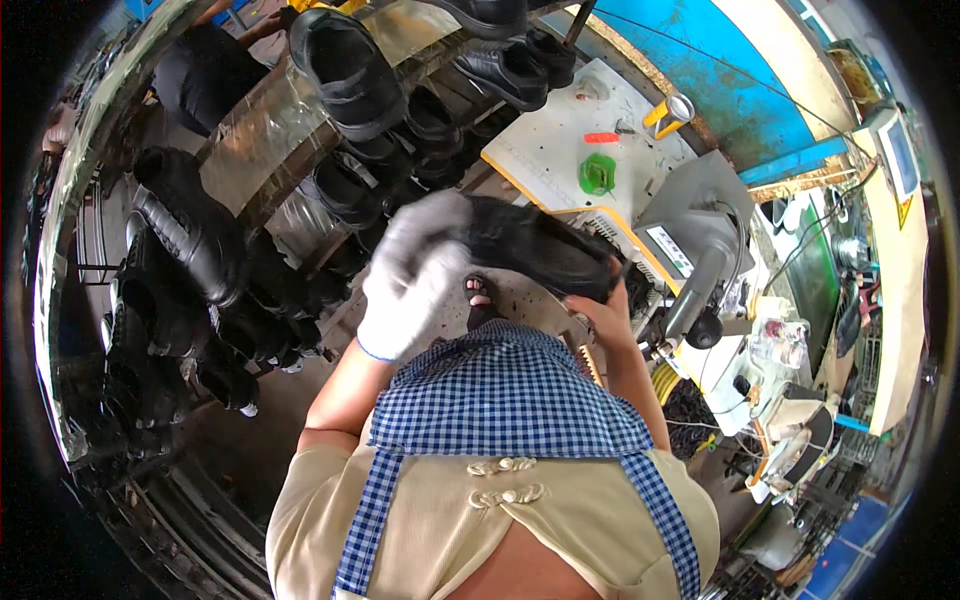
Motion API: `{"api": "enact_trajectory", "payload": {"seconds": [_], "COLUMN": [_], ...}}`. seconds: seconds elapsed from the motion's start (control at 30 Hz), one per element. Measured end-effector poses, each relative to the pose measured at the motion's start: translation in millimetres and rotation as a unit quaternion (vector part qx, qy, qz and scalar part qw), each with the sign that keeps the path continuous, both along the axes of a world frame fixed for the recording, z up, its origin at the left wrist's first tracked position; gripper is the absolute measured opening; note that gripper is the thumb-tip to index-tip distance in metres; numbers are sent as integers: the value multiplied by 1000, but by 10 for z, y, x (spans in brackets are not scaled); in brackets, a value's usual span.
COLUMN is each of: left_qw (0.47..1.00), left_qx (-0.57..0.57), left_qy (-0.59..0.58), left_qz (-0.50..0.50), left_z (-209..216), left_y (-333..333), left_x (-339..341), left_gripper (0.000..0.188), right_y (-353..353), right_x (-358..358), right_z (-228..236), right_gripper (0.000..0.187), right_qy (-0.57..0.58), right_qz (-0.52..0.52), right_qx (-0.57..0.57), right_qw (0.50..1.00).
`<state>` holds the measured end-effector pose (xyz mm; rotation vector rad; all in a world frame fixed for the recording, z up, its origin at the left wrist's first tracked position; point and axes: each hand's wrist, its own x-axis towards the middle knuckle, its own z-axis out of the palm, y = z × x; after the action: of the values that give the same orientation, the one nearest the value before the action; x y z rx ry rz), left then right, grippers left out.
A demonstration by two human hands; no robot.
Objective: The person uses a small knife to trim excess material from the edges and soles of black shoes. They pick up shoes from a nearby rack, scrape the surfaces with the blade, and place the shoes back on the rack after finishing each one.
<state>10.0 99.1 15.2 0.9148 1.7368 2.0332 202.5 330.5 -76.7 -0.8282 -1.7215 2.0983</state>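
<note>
A black shoe is held up in front of my apron, its toe to the left and its opening at the right. My bare right hand is closed around the heel end. At the toe is my left hand in a white glove. Motion smears its fingers, so I cannot make out whether they grip the shoe or only brush it.
Racks of black shoes stand at the left, with another shoe up front. A white worktable bears a green tape roll, an orange strip and a can. A grey machine stands close on the right.
</note>
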Motion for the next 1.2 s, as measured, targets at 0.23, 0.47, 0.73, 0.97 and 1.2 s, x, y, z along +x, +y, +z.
{"api": "enact_trajectory", "payload": {"seconds": [0.23,0.47,0.73,0.97,1.2], "left_qw": [949,977,943,970,882], "left_qx": [116,52,56,-62,-318], "left_qy": [-294,-196,-329,-223,284], "left_qz": [-11,-71,-15,75,199], "left_z": [-350,-193,-753,-1302,-1198], "left_y": [-19,-73,115,410,942], "left_x": [-247,-257,-547,-841,-1433], "left_gripper": [86,92,79,71,77], "right_y": [277,-156,-132,-81,120], "right_x": [395,117,263,-181,-1559], "right_z": [-317,-350,-177,-159,-451], "right_gripper": [83,117,91,52,80], "right_qy": [7,12,-93,-75,86], "right_qz": [48,61,114,-96,-172], "right_qx": [-80,31,81,-155,-57], "right_qw": [996,998,986,980,980]}}
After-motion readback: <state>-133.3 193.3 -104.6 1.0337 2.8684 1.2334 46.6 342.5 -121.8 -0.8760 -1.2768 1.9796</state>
